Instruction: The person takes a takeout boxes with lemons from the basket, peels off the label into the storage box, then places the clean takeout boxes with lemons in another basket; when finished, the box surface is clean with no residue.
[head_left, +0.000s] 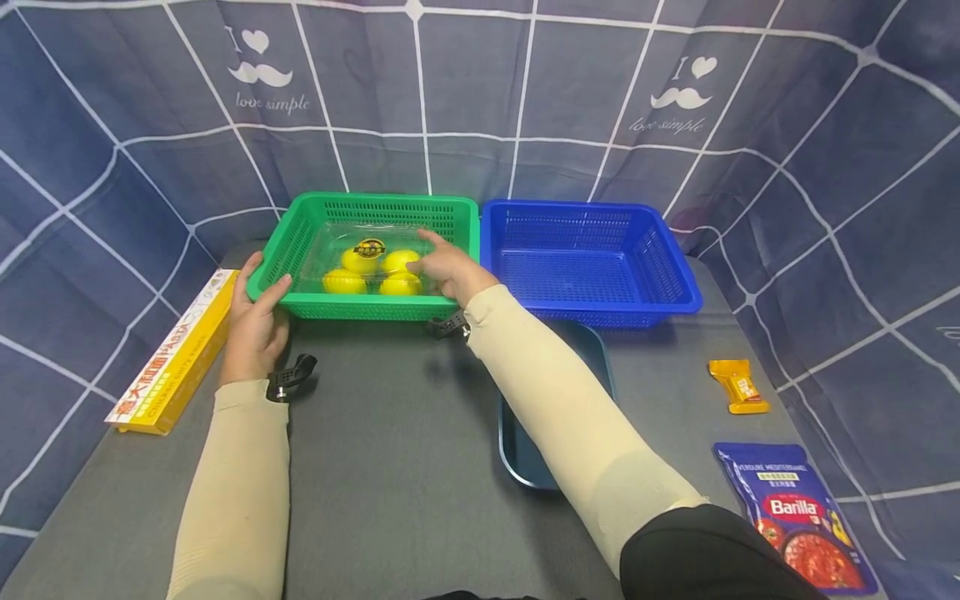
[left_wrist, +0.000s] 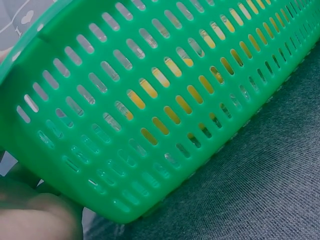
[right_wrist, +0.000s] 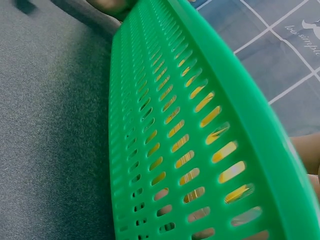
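A green basket point(head_left: 375, 310) stands at the back, left of the middle. Inside it lies a clear plastic fruit box point(head_left: 315, 258) with several round yellow fruits point(head_left: 345, 282) and a black and gold label on its lid. My left hand point(head_left: 257, 325) holds the basket's front left corner, thumb along the front and fingers along the left side. In the left wrist view part of this hand point(left_wrist: 40, 215) shows below the corner. My right hand point(head_left: 450, 268) reaches over the front rim and grips the right end of the fruit box; its lower fingers are hidden.
A blue basket point(head_left: 600, 315) stands right beside the green one. A dark blue tray point(head_left: 517, 442) lies partly under my right forearm. A yellow pasta box point(head_left: 176, 358) is at the left, with an orange packet point(head_left: 738, 386) and a Barilla pouch point(head_left: 798, 517) at the right.
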